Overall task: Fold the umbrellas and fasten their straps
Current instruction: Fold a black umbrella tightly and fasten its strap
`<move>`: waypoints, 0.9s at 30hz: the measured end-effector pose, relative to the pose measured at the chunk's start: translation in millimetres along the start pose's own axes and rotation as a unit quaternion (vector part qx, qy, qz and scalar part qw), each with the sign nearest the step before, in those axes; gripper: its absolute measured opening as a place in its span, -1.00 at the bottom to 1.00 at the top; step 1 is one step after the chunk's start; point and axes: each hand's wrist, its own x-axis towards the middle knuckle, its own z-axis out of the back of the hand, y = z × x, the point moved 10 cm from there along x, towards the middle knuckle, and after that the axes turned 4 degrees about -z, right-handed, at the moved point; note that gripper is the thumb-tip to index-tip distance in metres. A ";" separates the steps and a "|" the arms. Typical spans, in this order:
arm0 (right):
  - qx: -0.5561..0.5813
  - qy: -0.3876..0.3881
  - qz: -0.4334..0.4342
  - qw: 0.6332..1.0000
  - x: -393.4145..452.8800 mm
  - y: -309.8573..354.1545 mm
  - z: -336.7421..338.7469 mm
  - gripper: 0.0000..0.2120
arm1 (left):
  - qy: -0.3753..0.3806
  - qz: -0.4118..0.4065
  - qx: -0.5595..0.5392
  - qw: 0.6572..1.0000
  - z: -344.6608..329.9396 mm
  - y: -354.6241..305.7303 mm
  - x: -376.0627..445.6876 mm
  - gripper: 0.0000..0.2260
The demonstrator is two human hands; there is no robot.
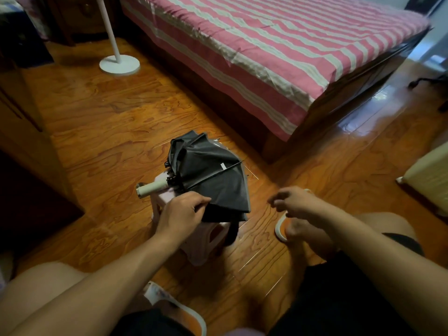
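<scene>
A black collapsed umbrella [208,175] with a pale handle [151,188] lies across a small pink stool [201,248] in the middle of the floor. Its canopy is loose and unrolled, with ribs showing, and a dark strap [234,232] hangs down at the near side. My left hand [183,210] pinches the near edge of the canopy fabric. To the right of the umbrella my right hand [297,202] hovers apart from it, fingers loosely curled and holding nothing.
A bed with a pink and white striped cover [278,52] fills the far right. A white stand base [119,65] sits on the wooden floor at the back left. Dark furniture [26,141] lines the left. A cream box [429,175] lies at the right edge.
</scene>
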 end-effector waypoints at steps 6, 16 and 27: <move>0.436 0.178 -0.118 0.874 28.9 -1.3 -97.1 -0.67 | -0.016 0.020 0.020 0.999 -1.7 0.0 -9.0 -0.77; 0.261 -0.010 -0.097 0.960 53.3 -31.5 -73.6 -0.93 | 0.337 0.113 0.109 0.928 -74.9 -9.2 -50.7 -0.58; -0.002 -0.038 0.124 0.991 110.4 148.5 10.2 -0.63 | 0.085 0.422 -0.138 0.892 24.0 91.9 29.3 -0.83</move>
